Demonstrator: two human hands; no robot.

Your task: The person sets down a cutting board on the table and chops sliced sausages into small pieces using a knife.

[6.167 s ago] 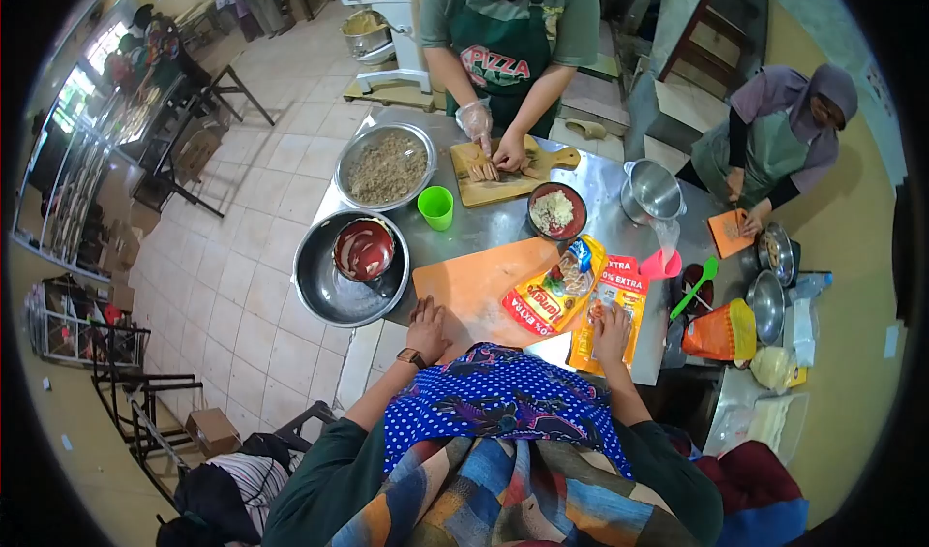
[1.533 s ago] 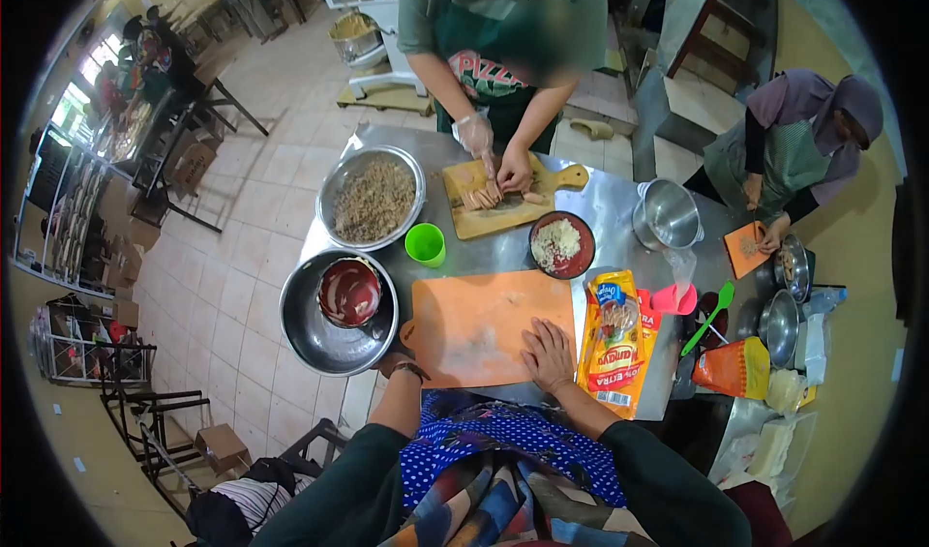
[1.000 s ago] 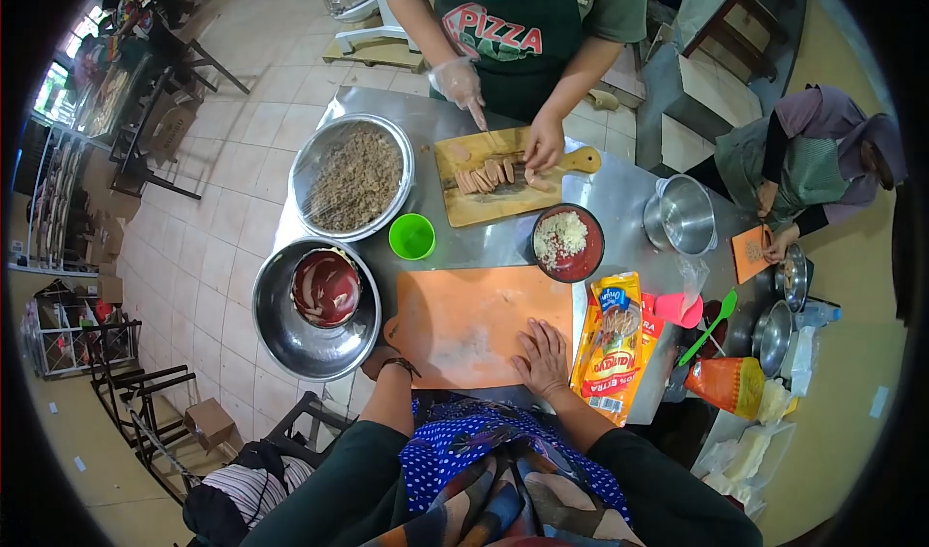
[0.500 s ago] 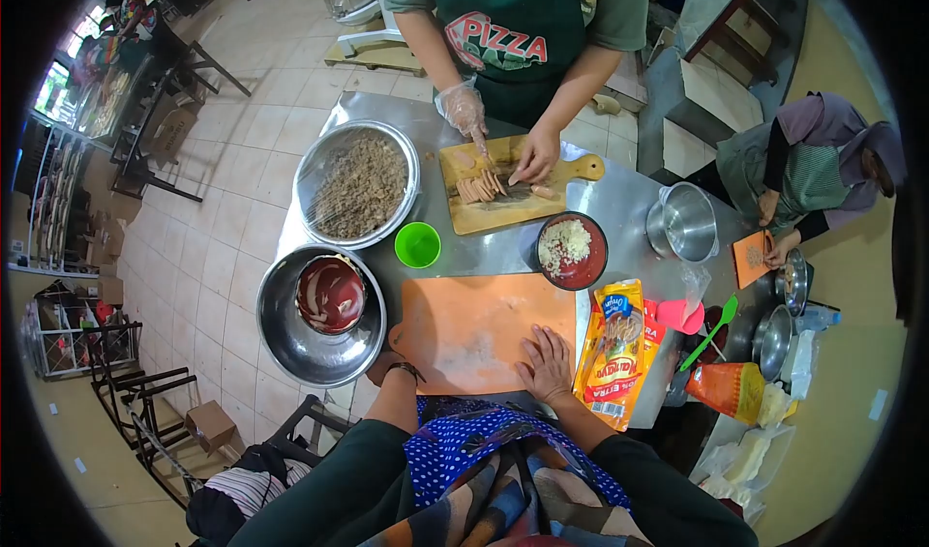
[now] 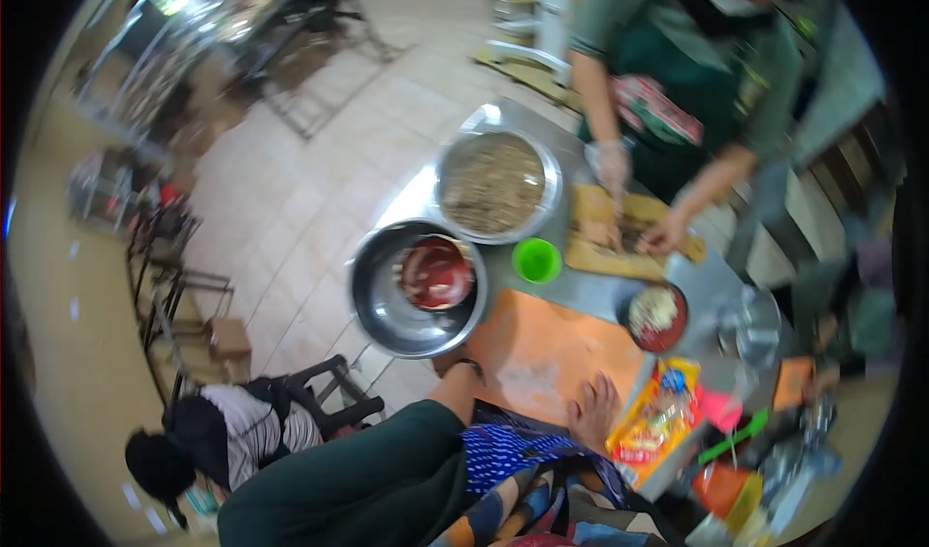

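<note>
had the right hand [image 5: 594, 413] spread open on the orange board [image 5: 532, 339], near right side. couldn't tell the grip of the left hand [image 5: 449, 357], shadowed beside the steel bowl [image 5: 372, 297]. spotted a smeared red bowl [image 5: 435, 274] inside, probably used already; couldn't judge the remaining work tbh.

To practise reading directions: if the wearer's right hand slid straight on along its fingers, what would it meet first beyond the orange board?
Probably the wooden board, once the right hand had crossed the orange board under it and a strip of table; blur leaves the exact line uncertain.
</note>
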